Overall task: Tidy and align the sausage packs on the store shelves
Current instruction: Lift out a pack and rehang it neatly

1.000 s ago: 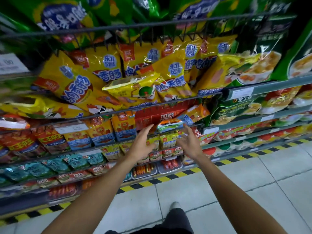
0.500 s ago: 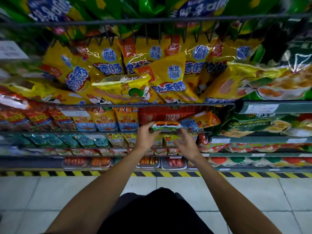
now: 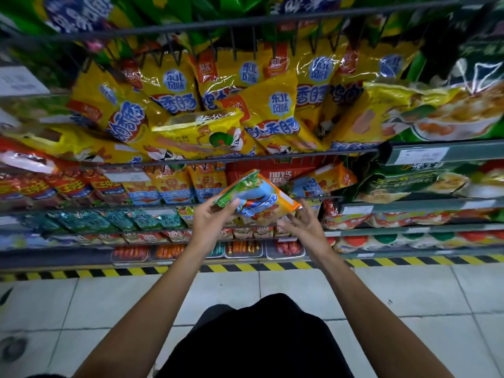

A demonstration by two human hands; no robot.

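Left hand [image 3: 208, 223] pinches tilted orange sausage pack [image 3: 256, 199] in front of the shelf rail [image 3: 321, 198]; right hand [image 3: 302, 227], fingers spread, touches its lower edge.

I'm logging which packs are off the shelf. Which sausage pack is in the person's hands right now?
The orange-and-blue pack with a green corner, tilted in front of the shelves; the left hand grips it, the right hand touches its lower edge.

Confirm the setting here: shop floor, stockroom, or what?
Most likely a supermarket aisle: tiered wire shelves packed with yellow sausage bags, price-tag strips on the shelf edges, and a tiled floor with hazard tape along the base.
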